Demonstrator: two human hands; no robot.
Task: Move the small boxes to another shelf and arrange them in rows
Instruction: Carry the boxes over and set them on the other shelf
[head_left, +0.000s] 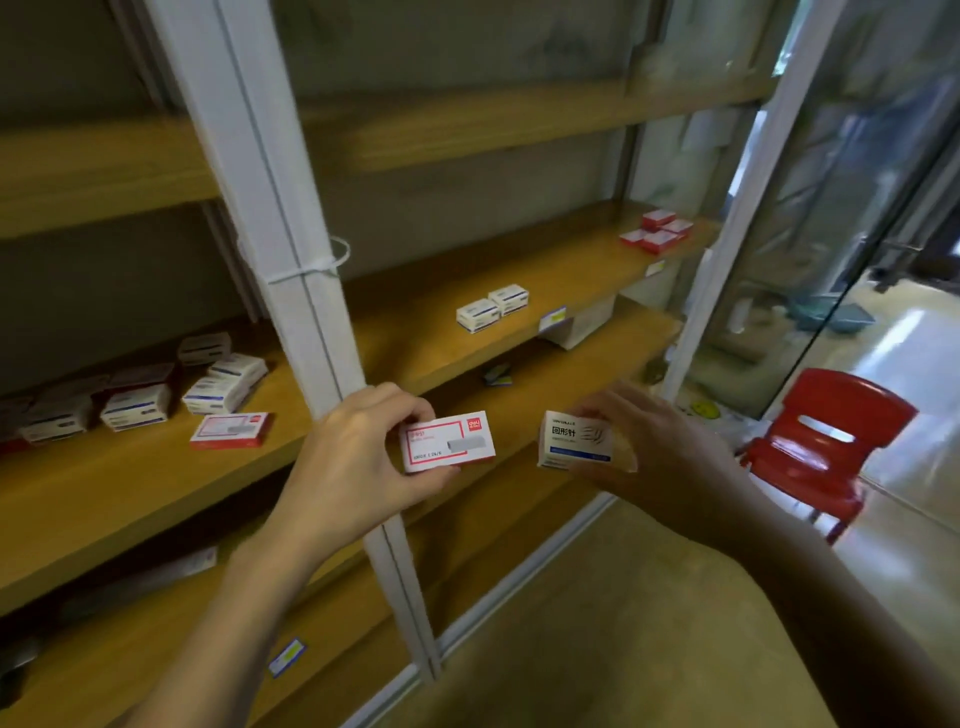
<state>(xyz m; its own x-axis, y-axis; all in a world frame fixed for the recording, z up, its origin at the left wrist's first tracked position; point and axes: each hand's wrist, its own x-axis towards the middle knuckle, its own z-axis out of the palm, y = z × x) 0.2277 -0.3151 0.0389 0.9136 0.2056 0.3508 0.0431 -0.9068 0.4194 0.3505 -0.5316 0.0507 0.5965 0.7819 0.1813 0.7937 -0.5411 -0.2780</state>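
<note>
left grip (358, 454): red box (450, 441) (pinched) | right grip (662, 447): white box (574, 441)

Head camera, looking down-forward, close over shelves (156, 467).

Wooden shelves (104, 166) on white metal posts (270, 208), glass panel (831, 208) at right, red plastic chair (826, 441) on shiny pale floor (909, 364).

Red-and-white box (448, 441) and white-blue box (575, 440) held mid-air, labels up; jumbled pile (135, 400) on left shelf (130, 483), white pair (493, 307) and red cluster (658, 234) on right shelf (561, 270).
</note>
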